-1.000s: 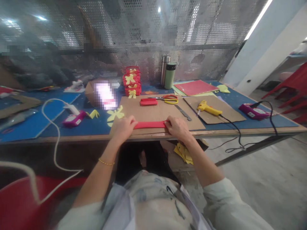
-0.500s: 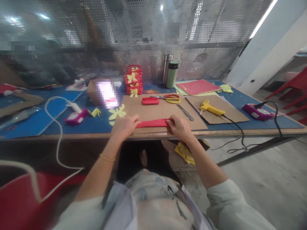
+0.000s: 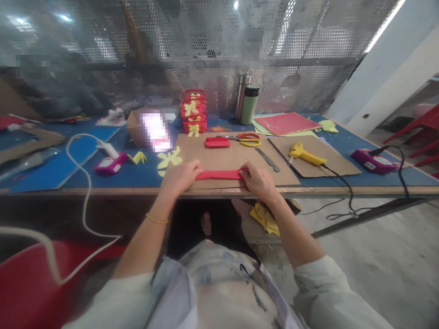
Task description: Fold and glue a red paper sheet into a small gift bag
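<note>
A narrow red strip (image 3: 219, 175), folded from what looks like paper, stretches between my hands just over the front part of a cardboard sheet (image 3: 192, 153). My left hand (image 3: 181, 177) pinches its left end, and my right hand (image 3: 258, 179) grips the right end with thumb and fingers. Behind the strip lies a small red folded piece (image 3: 217, 142). Scissors (image 3: 249, 139) with red and yellow handles rest beside that piece. A grey flat blade (image 3: 267, 160) is on the cardboard, to the right of my right hand.
A yellow glue gun (image 3: 306, 154) lies on another cardboard piece, its cable running off the table edge. Red boxes (image 3: 194, 112) with yellow bows are stacked at the back, near a green bottle (image 3: 249, 105). Yellow paper cutouts (image 3: 169, 159) and a lit phone (image 3: 156, 131) are at left.
The strip now shows a flatter, more even face between my hands. Both hands keep hold of its ends in nearly the same place, while the view has shifted slightly.
</note>
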Motion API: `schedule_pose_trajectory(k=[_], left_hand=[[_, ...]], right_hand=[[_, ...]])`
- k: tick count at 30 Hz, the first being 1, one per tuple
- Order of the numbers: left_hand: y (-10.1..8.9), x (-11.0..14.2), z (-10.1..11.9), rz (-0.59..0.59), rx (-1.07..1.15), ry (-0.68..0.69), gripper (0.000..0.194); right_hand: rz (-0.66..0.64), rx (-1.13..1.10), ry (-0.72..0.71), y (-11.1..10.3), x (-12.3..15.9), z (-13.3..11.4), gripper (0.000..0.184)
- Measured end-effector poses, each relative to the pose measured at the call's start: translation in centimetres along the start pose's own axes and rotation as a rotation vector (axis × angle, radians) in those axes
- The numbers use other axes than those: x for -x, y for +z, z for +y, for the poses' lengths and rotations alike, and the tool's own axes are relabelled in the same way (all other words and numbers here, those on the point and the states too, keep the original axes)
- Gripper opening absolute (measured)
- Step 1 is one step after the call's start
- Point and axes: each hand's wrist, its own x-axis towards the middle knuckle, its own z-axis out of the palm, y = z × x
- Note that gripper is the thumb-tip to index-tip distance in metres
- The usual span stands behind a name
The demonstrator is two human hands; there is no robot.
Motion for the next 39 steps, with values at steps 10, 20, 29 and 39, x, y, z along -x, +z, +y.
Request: schedule_pose_trajectory(k=[10,20,29,39], left_hand=[[0.2,-0.8,-1.2,-0.059,0.05,0.062,0.022],[1.1,0.6,-1.0,0.129,-0.085,0.06,0.031],[1.1,0.9,-0.7,0.143,-0.058,0.006,0.027],[0.8,0.8,-0.7,0.138,-0.058,0.005,0.026]], right_hand=[[-0.08,0.133,-0.013,-1.0,0.3,-0.8,0.024],[0.021,0.113,-0.048,0.2,0.8,-0.4,0.024],[0.071,-0.004,-0.076,0.7,0.7,-0.1,0.029],[0.104,-0.153,0.033,0.9,0.5,0.1,0.041]])
